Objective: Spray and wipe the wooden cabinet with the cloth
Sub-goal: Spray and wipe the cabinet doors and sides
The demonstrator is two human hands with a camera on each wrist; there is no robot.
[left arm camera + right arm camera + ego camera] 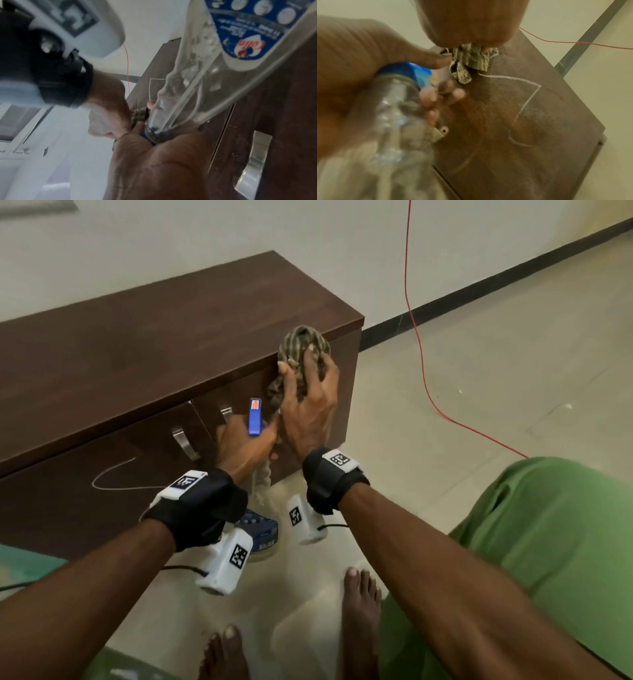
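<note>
The right hand (310,409) presses the bunched striped cloth (301,350) against the wooden cabinet (137,337) door's top edge, at one o'clock from the left hand (245,445), whose fingers wrap the spray bottle (255,417). Best to wipe firmly downward over the chalk marks (527,100).

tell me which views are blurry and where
Head view: mostly sharp, cabinet and cloth clear. Left wrist view: right wrist camera soft at top left. Right wrist view: spray bottle and left hand heavily blurred.
</note>
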